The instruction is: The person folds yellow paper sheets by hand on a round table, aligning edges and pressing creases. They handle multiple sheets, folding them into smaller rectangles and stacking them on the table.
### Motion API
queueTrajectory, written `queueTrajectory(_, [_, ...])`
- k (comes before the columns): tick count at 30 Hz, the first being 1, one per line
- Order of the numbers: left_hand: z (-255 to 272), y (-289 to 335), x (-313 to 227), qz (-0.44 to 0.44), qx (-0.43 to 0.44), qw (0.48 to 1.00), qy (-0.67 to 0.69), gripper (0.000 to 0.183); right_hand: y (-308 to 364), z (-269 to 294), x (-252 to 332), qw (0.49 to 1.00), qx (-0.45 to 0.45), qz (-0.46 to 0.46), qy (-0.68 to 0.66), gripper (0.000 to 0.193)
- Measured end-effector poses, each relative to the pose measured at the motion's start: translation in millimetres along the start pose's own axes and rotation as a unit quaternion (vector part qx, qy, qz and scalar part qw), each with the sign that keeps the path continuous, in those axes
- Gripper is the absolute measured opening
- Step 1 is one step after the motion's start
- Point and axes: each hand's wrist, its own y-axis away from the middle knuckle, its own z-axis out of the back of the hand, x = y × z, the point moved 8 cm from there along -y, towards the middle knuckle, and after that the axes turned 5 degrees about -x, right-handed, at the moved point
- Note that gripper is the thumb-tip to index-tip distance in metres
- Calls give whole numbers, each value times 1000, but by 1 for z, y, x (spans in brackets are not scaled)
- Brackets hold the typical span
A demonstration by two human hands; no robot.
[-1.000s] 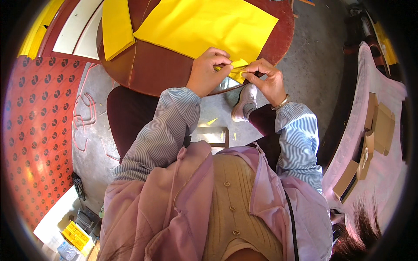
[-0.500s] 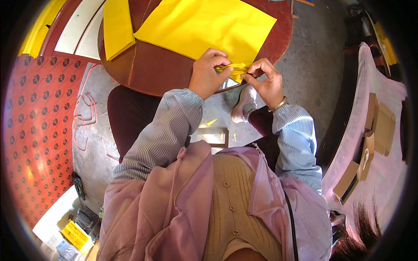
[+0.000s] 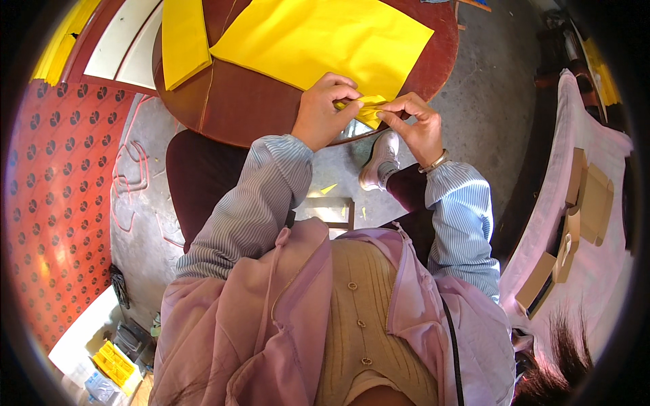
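My left hand (image 3: 326,112) and my right hand (image 3: 418,127) meet at the near edge of a round brown table (image 3: 247,101). Between them is a small folded yellow piece (image 3: 369,114), like paper or thin cloth. The left thumb and fingers pinch its left side. At its right end, the right thumb and forefinger close on it. Just beyond, a large flat yellow sheet (image 3: 325,44) lies across the table, and I cannot tell whether the piece is joined to it. A narrow yellow folded stack (image 3: 183,47) lies to the left.
Under the table's near edge are my legs, a light shoe (image 3: 381,159) and a metal frame (image 3: 332,213). To the right, opened cardboard boxes (image 3: 596,203) rest on a pink cloth (image 3: 575,271). A red patterned panel (image 3: 68,203) stands left, beside pinkish tubing (image 3: 139,162) on the floor.
My right fingers have shifted slightly left and closed more on the right end of the yellow piece. My left hand keeps its pinch, almost unmoved.
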Motion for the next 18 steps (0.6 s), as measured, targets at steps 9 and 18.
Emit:
queueTrajectory(9, [-2,1,0,-43,29,998,20,21,-2,0,-5,1000,-10,-14,-23,14])
queueTrajectory(18, [-3,0,-1,-31,38,999,8,20,-2,0,-5,999,-14,-10,-28,13])
